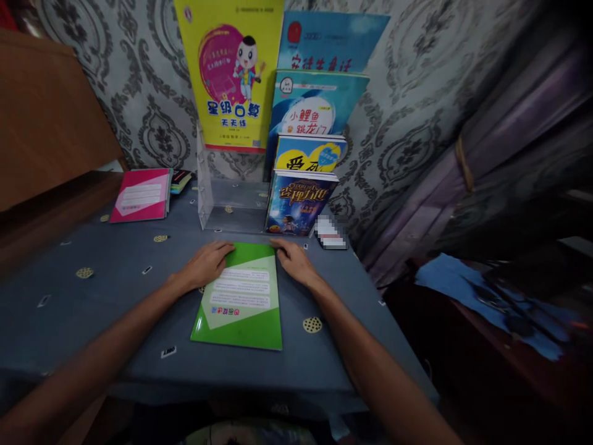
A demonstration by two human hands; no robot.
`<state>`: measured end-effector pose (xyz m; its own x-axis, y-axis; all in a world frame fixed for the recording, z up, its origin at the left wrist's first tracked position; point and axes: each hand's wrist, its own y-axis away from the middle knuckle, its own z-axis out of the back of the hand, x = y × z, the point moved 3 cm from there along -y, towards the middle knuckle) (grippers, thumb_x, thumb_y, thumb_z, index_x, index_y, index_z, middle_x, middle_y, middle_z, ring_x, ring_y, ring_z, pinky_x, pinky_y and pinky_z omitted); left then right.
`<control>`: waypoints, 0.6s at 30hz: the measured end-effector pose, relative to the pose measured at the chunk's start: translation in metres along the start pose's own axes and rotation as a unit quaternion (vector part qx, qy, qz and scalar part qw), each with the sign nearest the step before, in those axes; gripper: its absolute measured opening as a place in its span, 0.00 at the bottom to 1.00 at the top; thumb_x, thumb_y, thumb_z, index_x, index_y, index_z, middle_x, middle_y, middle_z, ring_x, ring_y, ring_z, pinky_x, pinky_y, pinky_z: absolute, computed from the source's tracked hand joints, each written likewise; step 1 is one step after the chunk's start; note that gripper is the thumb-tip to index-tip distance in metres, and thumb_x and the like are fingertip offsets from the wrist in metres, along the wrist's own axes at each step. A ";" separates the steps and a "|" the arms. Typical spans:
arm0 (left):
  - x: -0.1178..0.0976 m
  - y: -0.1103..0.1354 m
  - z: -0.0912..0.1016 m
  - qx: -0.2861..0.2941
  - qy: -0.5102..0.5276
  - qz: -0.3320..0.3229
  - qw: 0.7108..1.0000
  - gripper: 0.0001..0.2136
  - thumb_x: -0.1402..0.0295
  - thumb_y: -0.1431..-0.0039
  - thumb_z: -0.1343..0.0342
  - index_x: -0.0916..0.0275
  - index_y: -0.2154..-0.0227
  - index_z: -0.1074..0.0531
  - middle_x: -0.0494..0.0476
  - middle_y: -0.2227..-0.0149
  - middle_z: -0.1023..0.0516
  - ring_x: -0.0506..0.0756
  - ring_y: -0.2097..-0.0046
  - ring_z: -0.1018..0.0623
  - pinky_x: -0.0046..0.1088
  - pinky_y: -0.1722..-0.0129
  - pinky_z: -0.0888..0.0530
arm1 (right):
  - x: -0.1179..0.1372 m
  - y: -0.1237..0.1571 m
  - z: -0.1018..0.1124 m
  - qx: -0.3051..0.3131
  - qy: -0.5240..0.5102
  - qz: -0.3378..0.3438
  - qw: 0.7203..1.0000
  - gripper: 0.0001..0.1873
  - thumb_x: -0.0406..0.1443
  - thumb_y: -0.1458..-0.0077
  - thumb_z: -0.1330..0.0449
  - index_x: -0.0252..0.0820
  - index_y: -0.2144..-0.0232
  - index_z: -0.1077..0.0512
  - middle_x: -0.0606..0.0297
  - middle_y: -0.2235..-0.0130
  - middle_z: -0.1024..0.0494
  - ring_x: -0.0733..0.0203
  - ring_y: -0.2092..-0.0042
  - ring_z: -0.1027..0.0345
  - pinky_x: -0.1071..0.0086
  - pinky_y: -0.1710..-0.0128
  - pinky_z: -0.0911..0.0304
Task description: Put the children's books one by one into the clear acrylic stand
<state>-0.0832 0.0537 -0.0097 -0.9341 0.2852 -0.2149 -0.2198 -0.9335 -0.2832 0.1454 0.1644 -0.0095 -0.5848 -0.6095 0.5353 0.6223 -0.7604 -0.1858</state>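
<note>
A green book [241, 330] lies flat on the table, its printed text upside down to me. My left hand [208, 266] rests at the book's far left corner, fingers stretched forward and touching its edge. At the far right corner is my right hand [294, 259], with its fingers extended along that edge. Neither hand lifts the book. Just beyond my hands stands a clear acrylic rack [204, 185]. Its right side holds a dark blue book [301, 204], a yellow and blue book [308, 154] and teal books [319, 102] in tiers. A tall yellow workbook [231, 74] stands at its left.
A pink book [141, 194] lies at the left beside a few other books [180, 180]. A phone-like object [331, 233], partly blurred out, is right of the rack. Patterned curtain [162, 111] hangs behind; a brown board [50, 117] is far left. Blue cloth [486, 303] lies off the table's right.
</note>
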 end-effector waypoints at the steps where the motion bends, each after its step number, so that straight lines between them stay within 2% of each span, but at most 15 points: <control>1: -0.002 -0.003 -0.001 0.013 0.001 -0.008 1.000 0.21 0.76 0.39 0.54 0.63 0.44 0.29 0.64 0.42 0.25 0.62 0.42 0.26 0.44 0.41 0.29 | -0.003 -0.001 0.000 -0.002 -0.013 0.001 1.000 0.28 0.24 0.41 0.51 0.39 0.40 0.30 0.58 0.47 0.19 0.58 0.45 0.26 0.62 0.42 0.35; 5: -0.017 -0.022 -0.005 0.058 0.009 -0.052 0.997 0.23 0.77 0.38 0.55 0.64 0.41 0.31 0.64 0.39 0.28 0.61 0.39 0.29 0.42 0.38 0.32 | -0.011 -0.004 -0.001 -0.017 -0.051 0.003 0.999 0.29 0.24 0.41 0.51 0.40 0.40 0.31 0.59 0.48 0.18 0.59 0.47 0.25 0.61 0.45 0.32; 9: -0.033 -0.042 -0.010 0.061 -0.002 -0.092 0.994 0.19 0.72 0.34 0.55 0.64 0.43 0.29 0.64 0.45 0.24 0.61 0.44 0.26 0.42 0.43 0.30 | -0.015 -0.003 -0.003 -0.030 -0.069 0.010 0.997 0.29 0.22 0.43 0.51 0.38 0.41 0.30 0.59 0.49 0.18 0.59 0.46 0.25 0.61 0.43 0.34; 13: -0.042 -0.052 -0.014 0.052 -0.056 -0.086 0.993 0.16 0.74 0.36 0.54 0.64 0.50 0.26 0.63 0.54 0.24 0.61 0.53 0.25 0.40 0.51 0.28 | -0.018 -0.003 -0.005 -0.039 -0.079 0.022 0.996 0.28 0.22 0.44 0.51 0.37 0.43 0.29 0.58 0.50 0.17 0.58 0.46 0.25 0.59 0.41 0.35; 18: -0.050 -0.058 -0.016 0.048 -0.068 -0.077 0.994 0.12 0.76 0.36 0.54 0.65 0.56 0.26 0.64 0.57 0.25 0.62 0.54 0.27 0.40 0.52 0.29 | -0.018 -0.002 -0.005 -0.052 -0.087 0.034 0.994 0.28 0.22 0.44 0.51 0.40 0.44 0.28 0.60 0.50 0.17 0.58 0.47 0.24 0.57 0.41 0.35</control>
<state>-0.0188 0.0975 0.0024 -0.9150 0.4010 -0.0454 -0.3835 -0.8991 -0.2110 0.1518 0.1757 -0.0227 -0.4390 -0.6184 0.6518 0.5947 -0.7438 -0.3051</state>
